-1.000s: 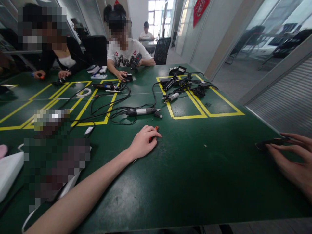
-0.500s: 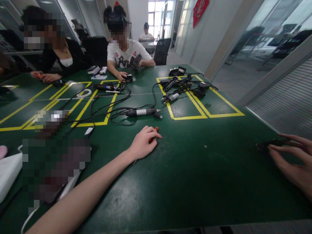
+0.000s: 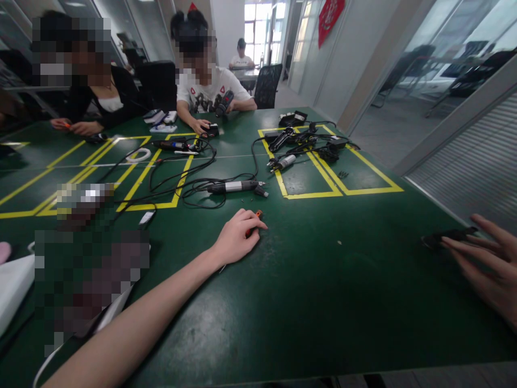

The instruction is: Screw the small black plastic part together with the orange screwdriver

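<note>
My left hand (image 3: 238,237) rests on the table with its fingers curled over a screwdriver. The orange and red handle of the screwdriver (image 3: 259,214) peeks out past the fingers, and its thin metal shaft shows below the wrist; the middle is hidden under the palm. At the right edge my right hand (image 3: 490,264) has its fingers apart beside a small, dark, flat object (image 3: 434,240) on the table. One fingertip overlaps that object; whether it touches I cannot tell, and its kind is unclear.
A grey and black pen-shaped power tool (image 3: 236,186) with a looped cord lies ahead. Beyond it, black tools and cables (image 3: 299,140) are heaped within yellow tape (image 3: 315,194). A white box (image 3: 16,291) stands left. Two co-workers (image 3: 214,86) sit across the table.
My right hand's fingers have spread, the upper one lifting away from the dark object. My left hand stays in place on the screwdriver. The left co-worker's hands have come together.
</note>
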Tool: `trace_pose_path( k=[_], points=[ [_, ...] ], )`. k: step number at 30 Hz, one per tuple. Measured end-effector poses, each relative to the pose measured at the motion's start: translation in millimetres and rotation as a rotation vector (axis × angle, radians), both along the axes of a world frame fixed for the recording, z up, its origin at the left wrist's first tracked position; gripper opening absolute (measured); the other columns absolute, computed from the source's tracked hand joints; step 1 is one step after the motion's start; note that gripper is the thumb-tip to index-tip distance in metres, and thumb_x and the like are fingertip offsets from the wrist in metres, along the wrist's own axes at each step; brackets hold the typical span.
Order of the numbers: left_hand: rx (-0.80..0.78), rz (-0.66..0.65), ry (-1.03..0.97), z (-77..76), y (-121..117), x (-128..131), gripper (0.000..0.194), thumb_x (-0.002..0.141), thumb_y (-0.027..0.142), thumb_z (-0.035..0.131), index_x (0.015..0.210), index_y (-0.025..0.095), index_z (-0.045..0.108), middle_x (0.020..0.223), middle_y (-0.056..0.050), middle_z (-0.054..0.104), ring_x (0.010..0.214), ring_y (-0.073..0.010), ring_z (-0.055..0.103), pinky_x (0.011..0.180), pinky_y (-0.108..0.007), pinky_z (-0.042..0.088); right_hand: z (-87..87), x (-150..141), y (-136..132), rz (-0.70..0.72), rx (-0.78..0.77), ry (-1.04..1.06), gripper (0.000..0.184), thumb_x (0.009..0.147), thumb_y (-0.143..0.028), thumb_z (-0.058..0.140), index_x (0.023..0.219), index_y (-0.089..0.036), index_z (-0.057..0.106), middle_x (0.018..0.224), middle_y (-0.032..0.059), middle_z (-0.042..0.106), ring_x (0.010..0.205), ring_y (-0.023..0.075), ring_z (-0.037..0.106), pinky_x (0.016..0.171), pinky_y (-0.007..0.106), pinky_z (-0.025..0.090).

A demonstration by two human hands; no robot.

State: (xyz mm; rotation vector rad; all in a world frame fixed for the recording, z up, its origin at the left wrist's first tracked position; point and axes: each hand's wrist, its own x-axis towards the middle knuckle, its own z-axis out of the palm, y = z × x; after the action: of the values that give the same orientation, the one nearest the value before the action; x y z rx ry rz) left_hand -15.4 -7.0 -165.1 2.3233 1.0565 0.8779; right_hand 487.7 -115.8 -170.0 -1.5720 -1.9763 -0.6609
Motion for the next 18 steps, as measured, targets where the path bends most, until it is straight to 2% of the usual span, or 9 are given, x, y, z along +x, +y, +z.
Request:
trace_pose_path(
  k=[3,12,18],
  points=[
    [-0.002,-0.003,-0.005,-0.1,0.1,0.4,0.027,0.090,0.009,0.056,0.098,0.022,0.077,0.098,-0.005,0.071,0.097,-0.0218,0.061,0.087,-0.037,0.054,1.2,0.5,1.9,-0.012,-0.013,0.019,0.022,0.088,-0.044,0.061,0.086,-0.026,0.074,0.136,0.0093,0.067,0.083,0.0250,0.076,0.067,0.040,0.063],
    [0.001,-0.003,0.013,-1.5,1.1,-0.3,0.027,0.090,0.009,0.056,0.099,0.022,0.078,0.101,-0.005,0.072,0.099,-0.0215,0.061,0.090,-0.038,0.055,8.4,-15.7,10.8,-0.070,0.085,0.087,0.013,0.079,-0.037,0.067,0.076,-0.026,0.071,0.109,0.0066,0.073,0.075,0.0220,0.073,0.063,0.035,0.059],
    [0.003,0.000,0.014,-0.8,0.8,-0.3,0.027,0.090,0.009,0.056,0.099,0.023,0.077,0.100,-0.005,0.072,0.098,-0.0218,0.061,0.088,-0.037,0.054,9.1,-14.1,12.2,-0.050,0.063,0.057,0.014,0.078,-0.039,0.069,0.075,-0.025,0.071,0.110,0.0074,0.073,0.077,0.0233,0.073,0.061,0.036,0.059]
  ],
)
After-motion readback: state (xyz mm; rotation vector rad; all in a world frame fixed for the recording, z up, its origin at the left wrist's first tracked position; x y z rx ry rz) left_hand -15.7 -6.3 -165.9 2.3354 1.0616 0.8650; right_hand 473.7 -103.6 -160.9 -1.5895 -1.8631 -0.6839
